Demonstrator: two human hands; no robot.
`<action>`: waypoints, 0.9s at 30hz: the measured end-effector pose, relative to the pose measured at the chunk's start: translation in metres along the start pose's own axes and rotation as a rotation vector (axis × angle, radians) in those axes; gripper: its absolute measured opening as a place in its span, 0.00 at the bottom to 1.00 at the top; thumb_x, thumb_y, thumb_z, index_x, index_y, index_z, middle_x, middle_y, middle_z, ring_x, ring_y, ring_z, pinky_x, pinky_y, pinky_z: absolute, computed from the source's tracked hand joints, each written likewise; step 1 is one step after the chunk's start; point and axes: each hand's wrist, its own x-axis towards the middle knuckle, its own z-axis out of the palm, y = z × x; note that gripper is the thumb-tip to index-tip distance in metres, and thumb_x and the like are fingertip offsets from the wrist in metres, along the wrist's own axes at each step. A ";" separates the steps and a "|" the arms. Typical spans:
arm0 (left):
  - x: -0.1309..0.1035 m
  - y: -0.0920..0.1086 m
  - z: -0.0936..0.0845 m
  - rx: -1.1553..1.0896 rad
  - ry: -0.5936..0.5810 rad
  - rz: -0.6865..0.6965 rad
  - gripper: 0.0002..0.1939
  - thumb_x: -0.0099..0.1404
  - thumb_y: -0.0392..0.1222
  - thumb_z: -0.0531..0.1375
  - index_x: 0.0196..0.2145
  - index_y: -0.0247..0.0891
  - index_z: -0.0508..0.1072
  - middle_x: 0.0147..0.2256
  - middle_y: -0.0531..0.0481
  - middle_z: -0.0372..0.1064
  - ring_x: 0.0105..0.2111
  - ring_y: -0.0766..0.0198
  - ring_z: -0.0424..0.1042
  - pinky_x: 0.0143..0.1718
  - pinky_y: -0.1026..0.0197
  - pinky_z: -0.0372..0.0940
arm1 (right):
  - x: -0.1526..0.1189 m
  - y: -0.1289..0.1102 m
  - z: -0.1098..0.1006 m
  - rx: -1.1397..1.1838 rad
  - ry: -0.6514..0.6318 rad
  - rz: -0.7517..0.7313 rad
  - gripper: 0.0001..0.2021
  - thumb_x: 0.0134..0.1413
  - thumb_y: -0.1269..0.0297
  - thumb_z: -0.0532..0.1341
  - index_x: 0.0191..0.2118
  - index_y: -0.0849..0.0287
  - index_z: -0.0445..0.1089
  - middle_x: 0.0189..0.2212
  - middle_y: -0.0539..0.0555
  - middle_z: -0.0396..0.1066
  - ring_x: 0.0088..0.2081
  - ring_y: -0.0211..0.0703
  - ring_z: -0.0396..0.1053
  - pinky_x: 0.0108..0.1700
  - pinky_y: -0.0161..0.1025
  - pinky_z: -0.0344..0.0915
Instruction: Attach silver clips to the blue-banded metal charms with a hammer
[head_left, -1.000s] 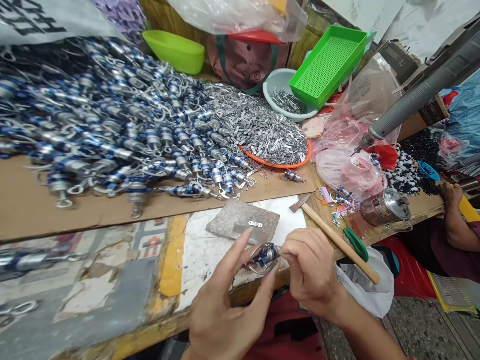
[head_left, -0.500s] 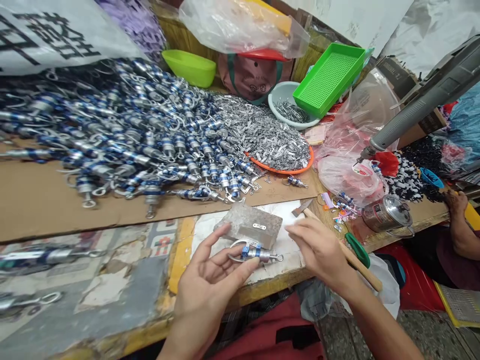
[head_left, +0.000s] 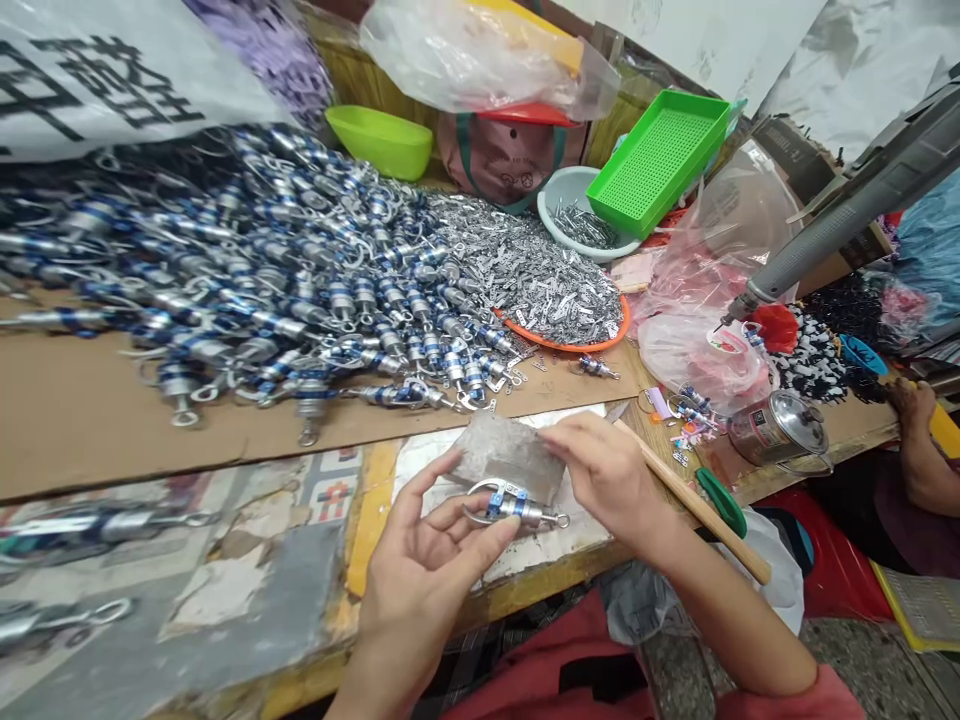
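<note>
A blue and silver metal fitting (head_left: 517,506) with a curved arm and an end ring is held in my left hand (head_left: 427,550), thumb on its near side. Behind it lies a grey block (head_left: 499,450) on white paper. My right hand (head_left: 600,465) touches the block's right side, fingers bent together; what they hold, if anything, is hidden. A hammer (head_left: 697,505) lies under and beyond my right wrist, its wooden handle pointing toward the lower right.
A large pile of similar fittings (head_left: 300,270) covers the back left. Small metal plates (head_left: 555,290) fill an orange tray. A screwdriver (head_left: 817,240) hangs at the right above plastic bags. A metal pot (head_left: 780,428) and green scissors handle (head_left: 721,502) lie right; another person's hand (head_left: 915,410) shows farther right.
My right hand has moved left onto the block, where the small plate lay; that plate no longer shows. The left hand still holds the fitting. The view has shifted slightly.
</note>
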 end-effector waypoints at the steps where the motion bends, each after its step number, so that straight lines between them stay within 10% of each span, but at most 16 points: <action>1: 0.000 0.001 0.000 -0.004 -0.004 -0.004 0.39 0.42 0.38 0.71 0.53 0.41 0.62 0.28 0.53 0.71 0.30 0.66 0.72 0.35 0.64 0.69 | -0.003 -0.005 -0.001 0.023 -0.002 -0.056 0.13 0.59 0.78 0.50 0.40 0.65 0.71 0.33 0.56 0.73 0.35 0.38 0.69 0.38 0.32 0.65; 19: 0.001 0.000 -0.001 -0.008 -0.019 0.017 0.38 0.42 0.38 0.70 0.52 0.40 0.64 0.27 0.54 0.71 0.30 0.68 0.69 0.33 0.70 0.65 | -0.006 -0.033 -0.006 -0.223 -0.243 -0.232 0.07 0.56 0.75 0.54 0.37 0.64 0.69 0.30 0.56 0.71 0.31 0.43 0.64 0.32 0.39 0.61; 27: 0.001 0.001 -0.001 0.028 0.010 -0.028 0.40 0.40 0.40 0.71 0.52 0.41 0.65 0.28 0.53 0.72 0.30 0.67 0.72 0.35 0.67 0.68 | -0.037 -0.014 -0.008 -0.066 -0.104 -0.095 0.20 0.56 0.79 0.50 0.49 0.56 0.67 0.42 0.56 0.69 0.43 0.41 0.66 0.42 0.39 0.66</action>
